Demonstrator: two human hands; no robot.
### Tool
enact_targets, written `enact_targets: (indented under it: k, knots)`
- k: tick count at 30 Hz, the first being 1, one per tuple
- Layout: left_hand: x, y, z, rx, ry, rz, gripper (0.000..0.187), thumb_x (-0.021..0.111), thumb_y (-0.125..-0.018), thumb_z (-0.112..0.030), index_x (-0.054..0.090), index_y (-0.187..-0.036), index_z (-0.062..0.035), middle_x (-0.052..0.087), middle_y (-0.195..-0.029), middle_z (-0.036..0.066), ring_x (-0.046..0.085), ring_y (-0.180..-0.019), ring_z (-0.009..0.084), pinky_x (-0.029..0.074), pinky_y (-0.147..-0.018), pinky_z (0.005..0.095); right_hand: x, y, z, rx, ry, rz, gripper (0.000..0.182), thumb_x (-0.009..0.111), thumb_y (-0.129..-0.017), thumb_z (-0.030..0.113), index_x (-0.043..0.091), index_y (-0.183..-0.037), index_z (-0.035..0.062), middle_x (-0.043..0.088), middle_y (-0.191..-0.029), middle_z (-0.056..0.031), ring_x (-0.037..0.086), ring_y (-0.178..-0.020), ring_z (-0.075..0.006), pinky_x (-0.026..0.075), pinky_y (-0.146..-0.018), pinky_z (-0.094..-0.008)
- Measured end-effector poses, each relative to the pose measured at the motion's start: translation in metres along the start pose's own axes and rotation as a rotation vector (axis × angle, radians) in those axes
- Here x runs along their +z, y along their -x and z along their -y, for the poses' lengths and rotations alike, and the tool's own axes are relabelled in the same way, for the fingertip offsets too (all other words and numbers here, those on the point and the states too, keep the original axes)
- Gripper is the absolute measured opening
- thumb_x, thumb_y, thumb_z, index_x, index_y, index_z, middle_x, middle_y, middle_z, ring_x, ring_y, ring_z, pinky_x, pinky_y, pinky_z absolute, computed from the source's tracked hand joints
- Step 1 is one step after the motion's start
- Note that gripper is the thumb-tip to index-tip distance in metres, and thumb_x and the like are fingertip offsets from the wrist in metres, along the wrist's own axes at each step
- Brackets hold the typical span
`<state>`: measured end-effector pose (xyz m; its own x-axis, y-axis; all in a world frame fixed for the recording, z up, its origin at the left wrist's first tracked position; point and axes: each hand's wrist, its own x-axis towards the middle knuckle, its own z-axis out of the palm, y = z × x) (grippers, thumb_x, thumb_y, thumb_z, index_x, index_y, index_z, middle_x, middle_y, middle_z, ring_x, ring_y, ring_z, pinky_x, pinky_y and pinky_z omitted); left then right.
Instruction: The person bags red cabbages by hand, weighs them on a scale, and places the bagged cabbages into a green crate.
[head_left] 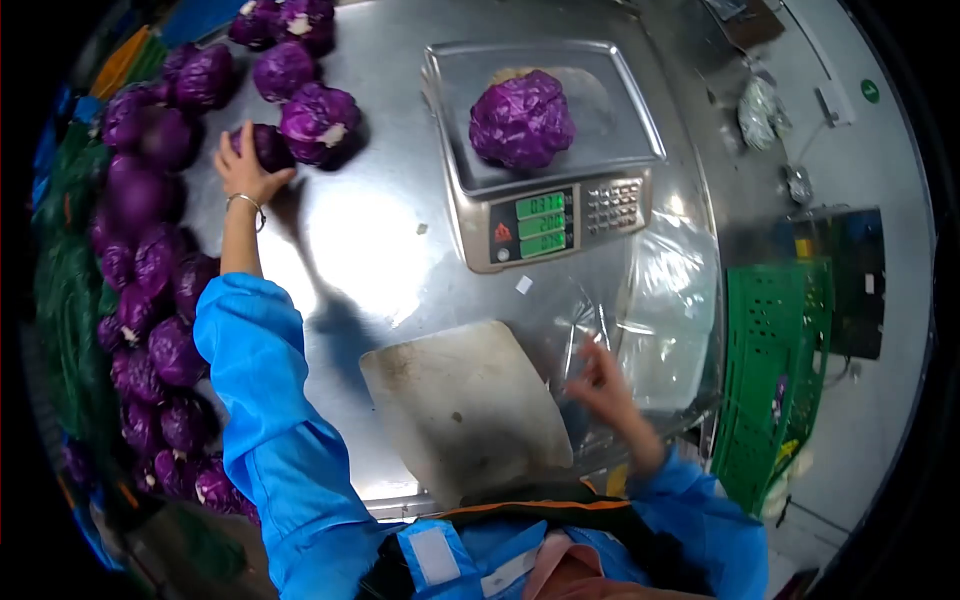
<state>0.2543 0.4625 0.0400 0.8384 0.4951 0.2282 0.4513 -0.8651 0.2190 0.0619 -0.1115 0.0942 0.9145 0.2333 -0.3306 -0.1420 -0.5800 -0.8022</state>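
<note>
My left hand [248,172] reaches to the far left of the metal table, its fingers spread around one side of a purple cabbage [270,148]. Two more cabbages touch or nearly touch that one. On the right, my right hand [601,384] is slightly blurred, with its fingers pinched together at a crumpled clear plastic bag [582,328]. A stack of clear plastic bags [668,325] lies just beside it. A single purple cabbage [521,119] rests on the steel pan of a digital scale [480,225] with lit green displays.
Purple cabbages [175,352] are piled along the left edge beside green netting [75,270]. A pale, worn board [465,395] lies near my body. Below the table's right side stands a green plastic crate [745,390].
</note>
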Motion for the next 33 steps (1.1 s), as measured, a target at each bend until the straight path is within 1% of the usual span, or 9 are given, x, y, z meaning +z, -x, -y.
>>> enact_targets:
  k: [3,7,11,13,19,22,26,29,33]
  knots:
    - [0.002,0.009,-0.013,-0.156,0.148,-0.199,0.092,0.083,-0.053,-0.035,0.037,-0.132,-0.0263,0.026,-0.138,0.019,0.026,-0.127,0.0389,0.032,-0.101,0.0460,-0.057,-0.060,0.070,0.063,-0.126,-0.326,0.054,0.062,-0.081,0.012,0.041,-0.130,0.0063,0.055,-0.085,-0.0022,0.050,-0.073,-0.0092,0.044,-0.068,-0.0235]
    - [0.000,0.037,0.019,-0.267,0.703,-0.348,0.085,0.081,-0.060,-0.033,0.038,-0.130,-0.0098,0.042,-0.127,0.017,0.047,-0.111,0.0295,0.040,-0.094,0.0380,-0.092,-0.134,0.156,-0.275,-0.261,-0.432,0.051,0.057,-0.085,0.019,0.039,-0.129,0.0032,0.046,-0.126,-0.0112,0.053,-0.099,-0.0154,0.045,-0.082,-0.0284]
    - [-0.078,0.180,0.018,-0.457,2.234,0.221,0.062,0.052,-0.083,-0.041,0.035,-0.134,-0.0096,0.038,-0.135,0.012,0.039,-0.124,0.0314,0.031,-0.103,0.0504,-0.079,-0.190,0.209,-0.408,-0.125,-0.265,0.091,0.072,-0.069,0.045,0.027,-0.137,0.0041,0.026,-0.137,-0.0229,0.035,-0.123,-0.0356,0.035,-0.098,-0.0405]
    - [-0.119,0.248,-0.007,-0.586,2.330,0.263,0.070,0.055,-0.079,-0.048,0.035,-0.135,-0.0119,0.036,-0.138,0.010,0.034,-0.127,0.0295,0.025,-0.106,0.0522,-0.063,-0.233,0.203,-0.372,-0.010,-0.266,0.098,0.073,-0.069,0.044,0.017,-0.142,0.0101,0.020,-0.141,-0.0214,0.030,-0.128,-0.0358,0.034,-0.099,-0.0426]
    - [-0.149,0.319,-0.045,-0.484,1.767,0.383,0.079,0.064,-0.075,-0.041,0.029,-0.136,-0.0056,0.038,-0.134,0.012,0.037,-0.124,0.0276,0.031,-0.103,0.0433,-0.018,-0.266,0.201,-0.258,0.240,-0.223,0.128,0.075,-0.047,0.066,0.011,-0.143,0.0110,0.000,-0.141,-0.0332,0.011,-0.130,-0.0506,0.022,-0.104,-0.0503]
    - [-0.150,0.295,-0.076,-0.443,1.618,0.307,0.087,0.071,-0.071,-0.030,0.023,-0.139,-0.0048,0.039,-0.130,0.013,0.042,-0.118,0.0269,0.034,-0.101,0.0379,-0.017,-0.273,0.195,-0.382,0.528,-0.232,0.117,0.078,-0.048,0.060,0.024,-0.139,0.0095,0.023,-0.137,-0.0289,0.028,-0.126,-0.0449,0.031,-0.101,-0.0463]
    - [-0.168,0.206,-0.142,-0.078,1.425,0.173,0.090,0.076,-0.066,-0.030,0.026,-0.137,-0.0076,0.037,-0.130,0.016,0.038,-0.121,0.0307,0.033,-0.102,0.0410,-0.038,-0.282,0.166,-0.446,0.036,-0.250,0.105,0.085,-0.046,0.045,0.037,-0.130,0.0054,0.042,-0.125,-0.0235,0.046,-0.115,-0.0325,0.039,-0.097,-0.0389]
    - [-0.144,0.128,-0.196,0.357,0.817,-0.250,0.089,0.082,-0.056,-0.032,0.038,-0.130,-0.0090,0.038,-0.123,0.019,0.033,-0.120,0.0339,0.028,-0.102,0.0414,-0.040,-0.157,0.181,-0.427,-0.212,0.081,0.100,0.086,-0.049,0.030,0.034,-0.131,0.0053,0.041,-0.127,-0.0193,0.047,-0.114,-0.0287,0.039,-0.097,-0.0378]
    - [-0.069,0.079,-0.264,0.487,0.741,-0.206,0.084,0.082,-0.051,-0.034,0.045,-0.126,-0.0186,0.034,-0.128,0.019,0.035,-0.117,0.0404,0.034,-0.098,0.0435,0.029,-0.029,0.118,-0.720,0.163,0.315,0.096,0.085,-0.050,0.030,0.038,-0.131,0.0102,0.033,-0.133,-0.0184,0.036,-0.122,-0.0360,0.033,-0.101,-0.0435]
